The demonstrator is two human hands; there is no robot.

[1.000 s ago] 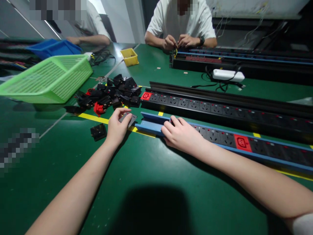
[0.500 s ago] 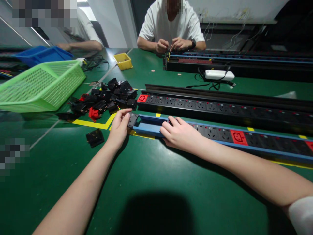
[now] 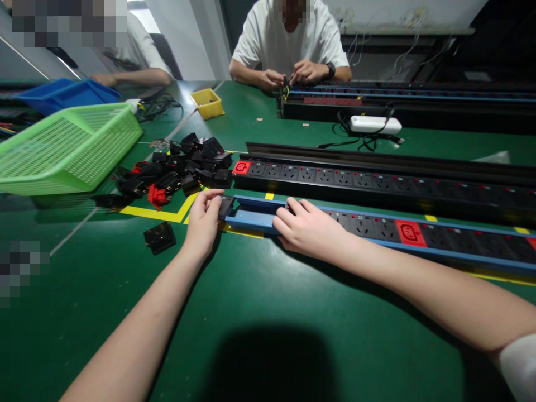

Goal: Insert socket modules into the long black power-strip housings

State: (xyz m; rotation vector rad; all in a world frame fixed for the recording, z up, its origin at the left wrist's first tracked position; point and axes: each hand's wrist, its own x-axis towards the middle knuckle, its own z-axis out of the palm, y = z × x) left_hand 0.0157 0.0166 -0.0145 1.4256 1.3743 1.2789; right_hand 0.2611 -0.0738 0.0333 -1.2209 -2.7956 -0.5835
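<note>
The left hand [image 3: 204, 223], left of centre, pinches a black socket module [image 3: 226, 206] at the left end of the blue channel [image 3: 254, 219], the right hand [image 3: 309, 226] curls over the channel mid-frame, its grip undeterminable, with loose modules [image 3: 168, 181] heaped centre-left on the desk [image 3: 251, 290].

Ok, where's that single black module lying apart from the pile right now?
In the head view, the lone black module lies on the green tabletop, left of the left hand, nearer than the yellow tape and the pile.

Blue rail [image 3: 251, 221]; black module [image 3: 226, 207]; red socket [image 3: 410, 233]; green lattice basket [image 3: 104, 146]
</note>
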